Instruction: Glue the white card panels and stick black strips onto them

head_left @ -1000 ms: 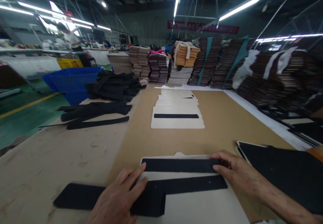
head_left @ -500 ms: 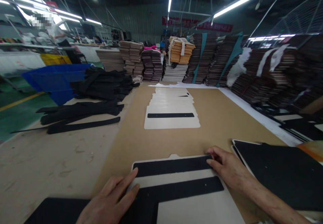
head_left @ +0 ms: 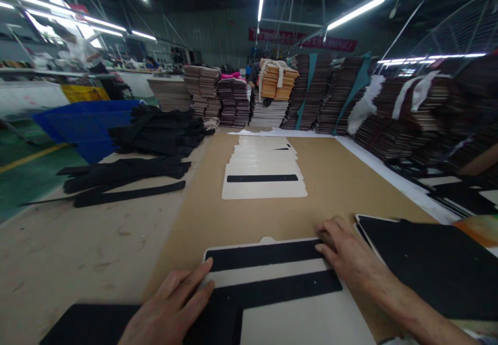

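A cream board (head_left: 307,314) with a small tab on its far edge lies in front of me. An upper black strip (head_left: 264,254) runs along that edge, and a lower black strip (head_left: 288,288) crosses the board nearer to me. My left hand (head_left: 175,301) rests with fingers stretched out, its fingertips on the left ends of both strips. At the far right corner, my right hand (head_left: 342,244) has its thumb and bent fingers closed around the upper strip's right end. Black material (head_left: 93,324) lies beside and partly under my left hand.
Overlapping cream boards (head_left: 264,189) lie ahead, the nearest bearing a black strip. Piled black strips (head_left: 155,132) are at left, beside a blue bin (head_left: 89,127). Black panels (head_left: 431,267) lie at right. Tall stacks (head_left: 311,91) line the back. A person (head_left: 83,49) stands far left.
My right hand's fingers have shifted slightly at the upper strip's right end, curling a little more. My left hand and the board stay in place.
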Demonstrator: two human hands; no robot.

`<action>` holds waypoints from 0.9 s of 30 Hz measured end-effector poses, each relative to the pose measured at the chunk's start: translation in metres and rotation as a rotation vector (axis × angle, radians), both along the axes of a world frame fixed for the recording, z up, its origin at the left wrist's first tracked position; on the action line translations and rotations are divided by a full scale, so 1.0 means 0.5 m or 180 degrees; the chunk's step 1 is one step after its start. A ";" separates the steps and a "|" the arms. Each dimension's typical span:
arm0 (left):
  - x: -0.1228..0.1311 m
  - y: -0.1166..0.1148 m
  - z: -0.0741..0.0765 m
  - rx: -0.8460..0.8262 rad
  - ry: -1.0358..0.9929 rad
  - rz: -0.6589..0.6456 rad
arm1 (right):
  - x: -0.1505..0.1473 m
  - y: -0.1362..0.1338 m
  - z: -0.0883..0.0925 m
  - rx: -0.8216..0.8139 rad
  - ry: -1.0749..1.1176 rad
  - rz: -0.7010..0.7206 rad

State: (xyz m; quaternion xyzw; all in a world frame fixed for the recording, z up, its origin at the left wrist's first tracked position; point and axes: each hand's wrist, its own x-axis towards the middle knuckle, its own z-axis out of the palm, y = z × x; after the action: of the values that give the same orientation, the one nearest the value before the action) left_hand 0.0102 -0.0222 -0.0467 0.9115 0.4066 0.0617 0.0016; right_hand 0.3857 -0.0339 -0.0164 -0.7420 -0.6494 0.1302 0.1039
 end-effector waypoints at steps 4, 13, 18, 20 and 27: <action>0.023 0.005 0.044 -0.0534 0.0220 0.0264 | -0.037 -0.008 0.020 -0.0158 -0.0705 0.0603; 0.144 0.006 0.131 -0.0556 0.0935 0.0171 | -0.150 -0.032 0.043 -0.0375 -0.2378 0.1645; 0.143 0.017 0.107 -0.0560 0.1128 0.0363 | -0.137 -0.031 0.026 -0.0160 -0.2041 0.1432; 0.129 0.023 0.097 -0.0629 0.1207 0.0460 | -0.118 -0.037 0.027 -0.0115 -0.1855 0.1261; 0.058 0.017 0.074 -0.0693 0.1023 0.0439 | -0.028 -0.072 0.027 -0.0074 -0.1481 0.0951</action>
State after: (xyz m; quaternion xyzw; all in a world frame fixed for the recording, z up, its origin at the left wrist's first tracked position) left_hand 0.0393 -0.0136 -0.0099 0.8741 0.4674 -0.1288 0.0310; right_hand 0.3717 -0.0697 -0.0028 -0.6491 -0.7564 -0.0224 -0.0769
